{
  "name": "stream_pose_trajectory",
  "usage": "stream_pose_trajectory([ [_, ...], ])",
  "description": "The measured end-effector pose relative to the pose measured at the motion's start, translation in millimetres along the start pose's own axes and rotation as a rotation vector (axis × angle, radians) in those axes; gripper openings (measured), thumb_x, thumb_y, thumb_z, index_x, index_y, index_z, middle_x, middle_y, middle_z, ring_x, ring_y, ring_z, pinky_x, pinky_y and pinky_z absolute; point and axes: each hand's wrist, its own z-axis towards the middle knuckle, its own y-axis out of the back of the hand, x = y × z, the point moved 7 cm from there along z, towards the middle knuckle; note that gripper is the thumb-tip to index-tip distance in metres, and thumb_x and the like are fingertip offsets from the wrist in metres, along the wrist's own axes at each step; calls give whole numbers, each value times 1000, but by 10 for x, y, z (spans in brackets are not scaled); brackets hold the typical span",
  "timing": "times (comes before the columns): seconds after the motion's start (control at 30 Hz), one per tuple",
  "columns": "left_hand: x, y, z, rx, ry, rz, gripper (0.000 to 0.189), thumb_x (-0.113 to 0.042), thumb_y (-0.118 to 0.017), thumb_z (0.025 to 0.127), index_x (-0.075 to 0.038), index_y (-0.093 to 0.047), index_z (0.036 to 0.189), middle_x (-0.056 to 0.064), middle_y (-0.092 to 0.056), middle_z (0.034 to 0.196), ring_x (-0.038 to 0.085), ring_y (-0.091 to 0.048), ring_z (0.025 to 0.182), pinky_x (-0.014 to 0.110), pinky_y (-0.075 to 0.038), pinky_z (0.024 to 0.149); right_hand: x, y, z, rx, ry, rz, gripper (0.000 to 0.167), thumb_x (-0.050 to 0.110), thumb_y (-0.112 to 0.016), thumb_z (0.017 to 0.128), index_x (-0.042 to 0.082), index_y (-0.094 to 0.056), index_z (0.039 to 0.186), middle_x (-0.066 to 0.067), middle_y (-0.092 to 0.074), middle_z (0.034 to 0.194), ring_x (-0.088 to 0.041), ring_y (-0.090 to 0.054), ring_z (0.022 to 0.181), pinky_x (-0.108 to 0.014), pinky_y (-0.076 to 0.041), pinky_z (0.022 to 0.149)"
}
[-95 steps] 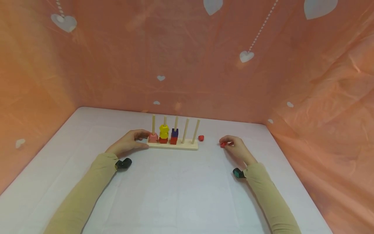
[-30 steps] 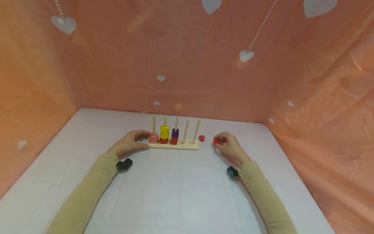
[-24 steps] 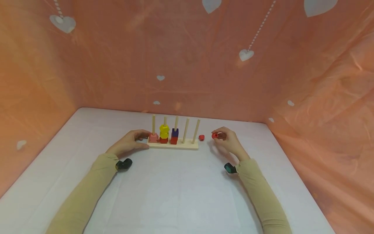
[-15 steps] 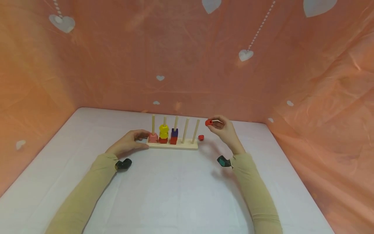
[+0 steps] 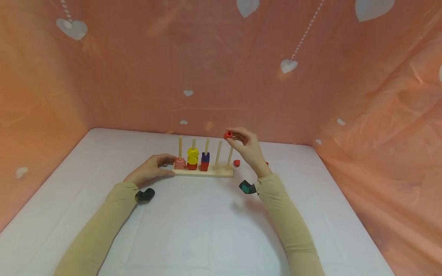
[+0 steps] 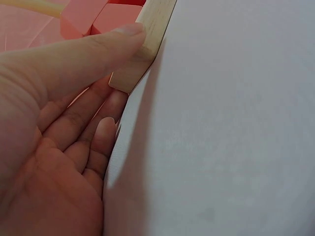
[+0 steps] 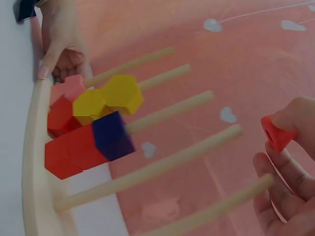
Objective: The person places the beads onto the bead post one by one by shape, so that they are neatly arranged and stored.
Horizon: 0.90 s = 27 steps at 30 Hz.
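A wooden peg board (image 5: 203,173) with several upright pegs stands on the table. My left hand (image 5: 148,169) grips its left end, the thumb on the front edge and the fingers behind. My right hand (image 5: 248,148) is raised over the right end, pinching a small red bead (image 7: 278,133) with a hole. That bead is level with the peg tips and off the pegs. From the left, the pegs carry pink blocks (image 5: 180,164), yellow hexagonal beads (image 7: 122,93) over red, and a dark blue cube (image 7: 113,136) over red. The two rightmost pegs are bare.
One loose red bead (image 5: 236,163) lies just right of the board. Another red piece (image 5: 267,163) peeks out from behind my right wrist. A pink-orange curtain (image 5: 221,76) with white hearts surrounds the white table (image 5: 193,230) at the back and sides.
My right hand has lifted the red bead off the table and carried it up and left, to above the board's right end. The left hand stays on the board.
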Motion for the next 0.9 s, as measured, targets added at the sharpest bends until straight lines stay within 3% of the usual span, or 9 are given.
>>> stream_pose_trajectory([
  [0.17,18,-12,12,4,4,4,65,-21,-80,79,-7,-50,135,12,-51,135,31,-42,124,51,-31,106,92,-135,-16,34,-51,-53,27,-2,-66,87,-6,-62,114,-21,-64,104,-27,-59,93,-26,-45,72],
  [0.33,-42,-21,12,-1,-16,14,64,-20,-79,79,-6,-51,135,13,-51,134,32,-43,123,51,-31,106,75,-183,-13,68,-104,-85,26,2,-67,88,-4,-62,113,-22,-65,103,-32,-59,92,-23,-41,63],
  [0.57,-33,0,0,1,-33,13,63,-19,-80,78,-5,-52,133,13,-52,134,32,-44,123,51,-31,106,-369,-201,-41,61,-185,16,29,7,-70,87,0,-63,114,-18,-66,104,-27,-63,94,-28,-52,77],
  [0.73,-47,1,-3,7,-49,23,65,-20,-80,78,-5,-51,134,14,-51,134,33,-44,123,52,-31,105,-520,-203,-97,-1,-210,37,26,9,-73,85,3,-64,109,-16,-66,104,-24,-65,91,-31,-53,79],
  [0.9,-34,-15,34,10,-46,8,65,-21,-81,78,-5,-51,134,13,-52,134,32,-44,122,52,-31,105,-628,-202,-163,-52,-292,70,27,8,-75,83,1,-64,107,-17,-66,105,-24,-66,95,-30,-53,82],
])
